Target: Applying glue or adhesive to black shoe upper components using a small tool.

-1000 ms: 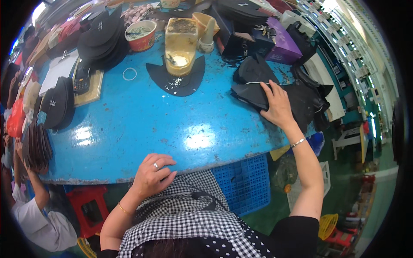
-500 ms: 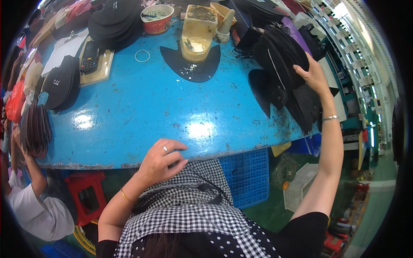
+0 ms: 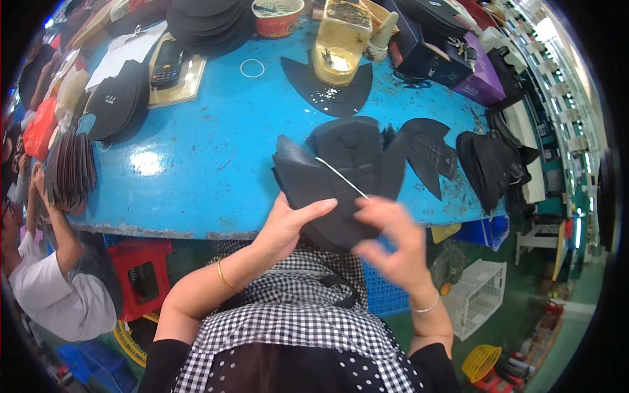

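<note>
At the near edge of the round blue worktable (image 3: 196, 164), the left hand (image 3: 288, 226) grips a stack of black leather-like cut pieces (image 3: 341, 177) from below, thumb laid across the lower face and fingers curled behind it. The stack is raised just above the table rim, tilted toward the person, with a thin white strip (image 3: 341, 177) lying across its top. The right hand (image 3: 393, 245), motion-blurred, is half closed beside the stack's lower corner, fingertips pinched toward the strip's end; whether it actually has hold of anything cannot be told. More black cut pieces (image 3: 429, 154) lie flat on the table beyond the stack, and a further dark pile (image 3: 495, 167) sits at the right rim. Farther back stand a yellowish translucent container (image 3: 337, 42) and a calculator (image 3: 167, 62). At left, another person's hands (image 3: 36, 180) hold a fanned bundle of dark pieces (image 3: 72, 170).
</note>
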Available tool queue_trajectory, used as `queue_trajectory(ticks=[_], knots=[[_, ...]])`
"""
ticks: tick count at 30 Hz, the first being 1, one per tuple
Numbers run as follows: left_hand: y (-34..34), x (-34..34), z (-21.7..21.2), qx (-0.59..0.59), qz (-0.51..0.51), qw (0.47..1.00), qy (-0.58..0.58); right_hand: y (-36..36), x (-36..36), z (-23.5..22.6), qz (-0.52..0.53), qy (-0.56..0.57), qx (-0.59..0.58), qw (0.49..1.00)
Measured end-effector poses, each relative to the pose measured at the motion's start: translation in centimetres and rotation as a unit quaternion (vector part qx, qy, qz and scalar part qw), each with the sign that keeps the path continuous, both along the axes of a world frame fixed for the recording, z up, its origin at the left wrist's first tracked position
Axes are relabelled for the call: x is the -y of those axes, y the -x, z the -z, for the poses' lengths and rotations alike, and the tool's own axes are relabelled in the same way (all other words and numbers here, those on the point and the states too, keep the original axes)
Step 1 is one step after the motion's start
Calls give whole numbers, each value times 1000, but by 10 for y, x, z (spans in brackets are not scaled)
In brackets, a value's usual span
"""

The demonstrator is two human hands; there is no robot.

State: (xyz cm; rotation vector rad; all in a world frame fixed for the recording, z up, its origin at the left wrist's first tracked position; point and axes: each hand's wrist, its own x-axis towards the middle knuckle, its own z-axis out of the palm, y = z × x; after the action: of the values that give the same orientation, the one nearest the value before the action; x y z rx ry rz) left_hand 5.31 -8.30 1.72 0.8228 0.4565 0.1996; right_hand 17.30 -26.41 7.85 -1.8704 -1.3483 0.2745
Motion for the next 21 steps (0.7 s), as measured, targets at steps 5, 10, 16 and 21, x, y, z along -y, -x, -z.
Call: queue_trajectory(ticks=[5,10,16,21], knots=[[12,-8,-9,9,-19,999,40,-32,36,38,241,-177,-223,928],[31,-20,-14,-24,-69,991,113,25,6,17,110,-96,-23,989],[53,-36,-19,51,-169,967,182,30,-37,22,104,-115,-84,984],[81,-55,-21,81,-240,956,146,47,-81,20,78,-97,-175,977]])
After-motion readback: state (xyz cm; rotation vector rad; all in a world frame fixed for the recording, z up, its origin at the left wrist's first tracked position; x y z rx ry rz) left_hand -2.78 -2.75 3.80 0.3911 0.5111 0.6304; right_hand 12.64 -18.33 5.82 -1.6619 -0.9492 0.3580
